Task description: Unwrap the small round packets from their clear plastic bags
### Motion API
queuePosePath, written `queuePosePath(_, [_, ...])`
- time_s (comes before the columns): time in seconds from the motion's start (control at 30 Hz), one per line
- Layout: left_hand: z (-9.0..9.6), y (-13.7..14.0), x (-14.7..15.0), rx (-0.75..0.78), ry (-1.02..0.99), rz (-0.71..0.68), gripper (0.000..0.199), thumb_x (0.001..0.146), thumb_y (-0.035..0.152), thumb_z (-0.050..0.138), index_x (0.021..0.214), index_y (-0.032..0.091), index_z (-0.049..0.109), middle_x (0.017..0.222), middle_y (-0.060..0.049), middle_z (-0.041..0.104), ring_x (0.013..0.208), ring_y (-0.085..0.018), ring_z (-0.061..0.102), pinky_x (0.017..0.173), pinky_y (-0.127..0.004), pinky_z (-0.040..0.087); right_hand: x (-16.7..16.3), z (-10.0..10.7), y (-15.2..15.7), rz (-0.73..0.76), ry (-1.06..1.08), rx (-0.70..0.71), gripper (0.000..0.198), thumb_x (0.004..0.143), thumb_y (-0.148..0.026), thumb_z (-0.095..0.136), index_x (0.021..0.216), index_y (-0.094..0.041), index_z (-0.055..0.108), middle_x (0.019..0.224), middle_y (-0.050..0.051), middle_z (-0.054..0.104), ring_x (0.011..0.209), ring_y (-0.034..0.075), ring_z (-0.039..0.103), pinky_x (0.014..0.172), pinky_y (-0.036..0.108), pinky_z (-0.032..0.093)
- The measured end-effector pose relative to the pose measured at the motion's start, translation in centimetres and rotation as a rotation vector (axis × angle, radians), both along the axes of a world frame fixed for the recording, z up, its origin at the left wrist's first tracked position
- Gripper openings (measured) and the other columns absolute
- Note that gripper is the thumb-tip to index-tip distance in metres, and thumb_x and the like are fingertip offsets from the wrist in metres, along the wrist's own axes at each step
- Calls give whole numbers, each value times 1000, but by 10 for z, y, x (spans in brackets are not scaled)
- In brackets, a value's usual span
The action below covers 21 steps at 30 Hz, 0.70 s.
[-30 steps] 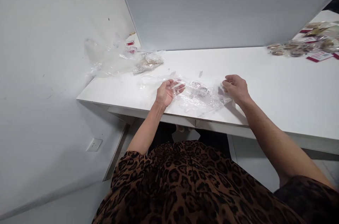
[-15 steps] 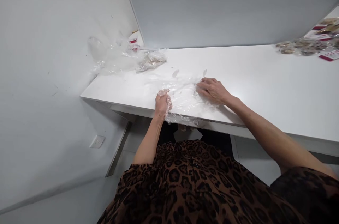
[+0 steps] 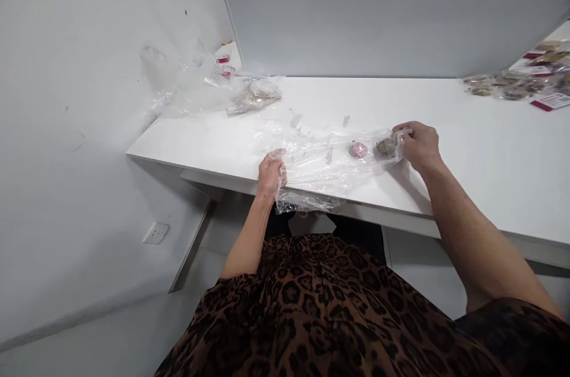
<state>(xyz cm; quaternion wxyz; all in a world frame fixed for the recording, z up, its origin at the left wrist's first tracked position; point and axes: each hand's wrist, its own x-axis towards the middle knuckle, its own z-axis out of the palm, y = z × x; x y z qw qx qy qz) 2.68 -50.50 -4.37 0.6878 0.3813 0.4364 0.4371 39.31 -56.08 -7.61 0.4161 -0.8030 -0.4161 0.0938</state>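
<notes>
At ten o'clock on the white surface [image 3: 445, 187], against the wall, lies a heap of crumpled clear plastic [image 3: 191, 89] with a filled packet [image 3: 260, 92] beside it.

The left hand [image 3: 270, 174] sits at the surface's near edge, fingers closed into a fist on one end of a clear plastic bag [image 3: 320, 166]. The bag stretches out flat toward three o'clock, its loose near edge hanging over the surface's edge. Inside, close to the far end, sit a small pink round piece [image 3: 358, 149] and a brownish piece [image 3: 383, 147]. The right hand [image 3: 418, 144] pinches that end, fingers together on the film just beside the brown piece.

To handle this well, I judge the film should be kept taut between both hands and level, so the two pieces do not roll toward the overhanging edge.

At two o'clock, more packets with red labels [image 3: 521, 80] are cut off by the frame. What the two pieces are cannot be told, nor where the bag's opening lies.
</notes>
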Motion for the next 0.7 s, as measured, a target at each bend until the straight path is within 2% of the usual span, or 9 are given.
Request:
queuePosePath(0.07, [1, -1, -2, 2, 9, -7, 24, 89, 22, 66, 112, 17, 66, 59, 9, 43, 38, -3, 32, 38, -18, 21, 6, 2, -5, -97, -37, -70, 23, 82, -19, 57, 101, -17, 69, 108, 18, 69, 101, 32, 64, 95, 50, 51])
queuePosePath(0.17, [1, -1, -1, 15, 17, 6, 23, 89, 24, 67, 110, 17, 67, 60, 9, 43, 39, -3, 32, 37, -18, 21, -9, 12, -14, -62, -258, 60, 32, 89, -22, 55, 117, -13, 69, 133, 26, 59, 127, 38, 52, 110, 54, 41])
queuePosePath(0.23, [1, -1, 1, 31, 16, 11, 20, 90, 26, 66, 108, 17, 68, 58, 9, 40, 38, -3, 30, 36, -18, 21, -30, 19, -14, 130, -396, 149, 34, 96, -28, 49, 121, -15, 69, 132, 23, 61, 129, 37, 50, 113, 57, 37])
queuePosePath(0.27, [1, -1, 2, 39, 14, 8, 19, 91, 28, 65, 107, 17, 69, 56, 10, 38, 37, -3, 28, 36, -18, 21, -41, 20, -13, 265, -435, 144, 35, 99, -32, 47, 120, -17, 70, 129, 20, 64, 127, 37, 51, 112, 59, 37])
queuePosePath(0.33, [2, -1, 1, 49, 8, 7, 18, 93, 31, 64, 104, 17, 69, 55, 10, 34, 37, -3, 25, 36, -19, 20, -59, 21, -7, 535, -487, 46, 37, 101, -42, 45, 121, -23, 71, 127, 16, 67, 127, 38, 52, 109, 63, 38])
queuePosePath(0.4, [2, 0, -3, 57, 2, 33, 18, 93, 32, 64, 101, 17, 70, 54, 10, 33, 37, -3, 25, 36, -18, 21, -68, 18, -1, 696, -543, -72, 41, 102, -48, 43, 125, -27, 70, 133, 14, 65, 133, 40, 49, 106, 65, 40])
queuePosePath(0.47, [2, 2, -10, 66, 5, 69, 17, 92, 31, 66, 100, 16, 70, 55, 10, 35, 38, -3, 27, 37, -18, 22, -67, 15, 2, 721, -601, -148, 45, 103, -49, 38, 129, -26, 67, 138, 15, 63, 135, 40, 47, 104, 65, 41])
queuePosePath(0.57, [-1, 7, -21, 66, 13, 105, 17, 91, 32, 69, 98, 17, 70, 54, 10, 37, 38, -3, 29, 37, -18, 22, -56, 14, -1, 668, -653, -213, 51, 105, -47, 29, 128, -21, 66, 136, 19, 64, 128, 41, 53, 101, 63, 44])
queuePosePath(0.7, [-5, 13, -28, 66, -22, 158, 20, 90, 35, 71, 97, 17, 69, 52, 10, 35, 37, -3, 28, 37, -17, 21, -49, 12, -10, 660, -630, -270, 64, 98, -67, 42, 140, -23, 60, 146, 19, 59, 128, 46, 54, 99, 66, 46])
